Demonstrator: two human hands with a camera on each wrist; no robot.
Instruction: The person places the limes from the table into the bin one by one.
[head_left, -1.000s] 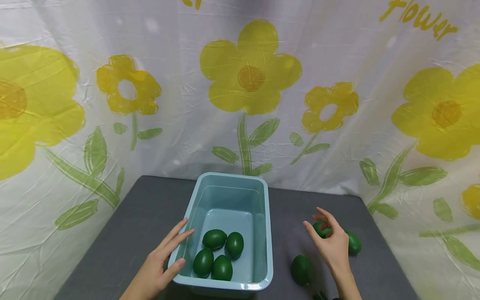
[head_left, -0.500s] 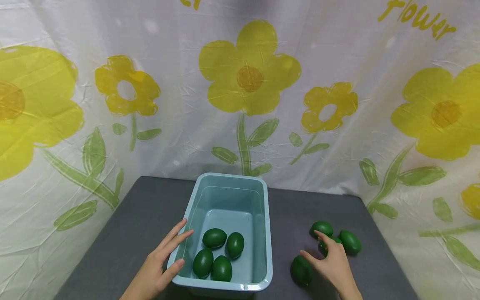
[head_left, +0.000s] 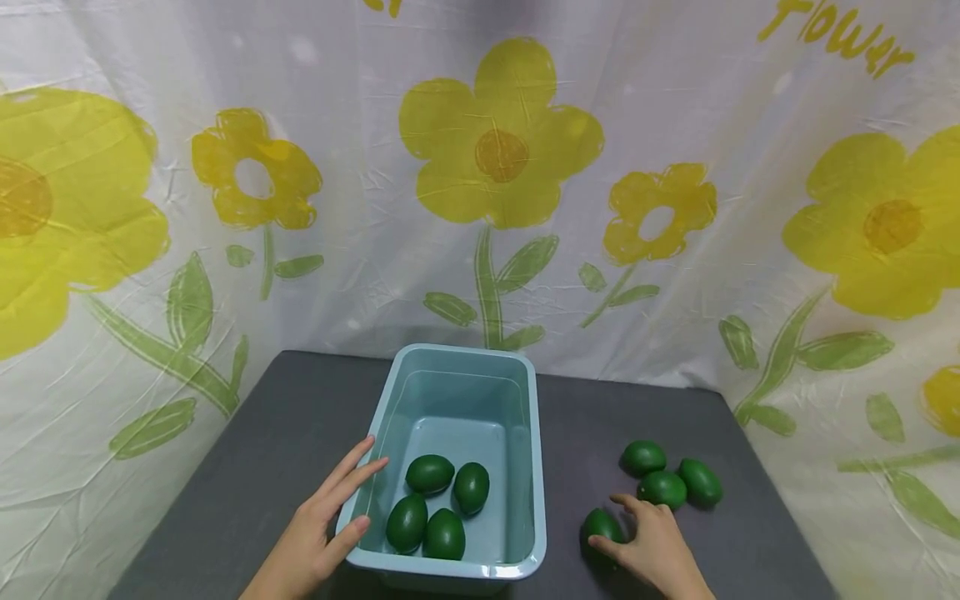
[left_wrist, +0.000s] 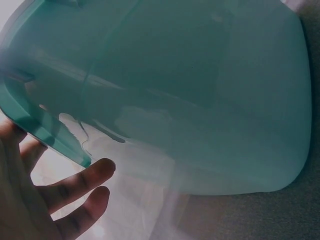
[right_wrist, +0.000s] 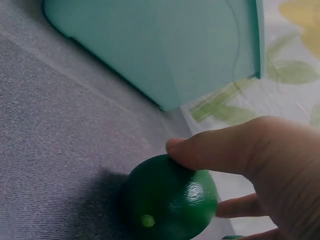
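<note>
My left hand [head_left: 318, 521] lies along the left rim of a light blue plastic bin [head_left: 538, 467], its fingers fairly straight, fingertips at the edge. Inside the bin's near half sit several glossy dark green avocados [head_left: 444, 534]. To the right of the bin, my right hand [head_left: 651, 546] has its thumb and fingers around a single avocado [head_left: 600, 529] on the table. In the right wrist view the thumb presses on the upper side of that avocado [right_wrist: 167, 200], whose pale stem nub shows; the other fingers are partly hidden behind it.
Three more avocados [head_left: 663, 490] lie grouped on the dark grey table [head_left: 585, 417], just beyond my right hand. A white curtain [head_left: 360, 250] printed with yellow flowers hangs around the table's back and sides.
My right hand has come down and nearer from over the group of three to the single avocado, and its thumb and fingers have closed around it. The left hand stays in place.
</note>
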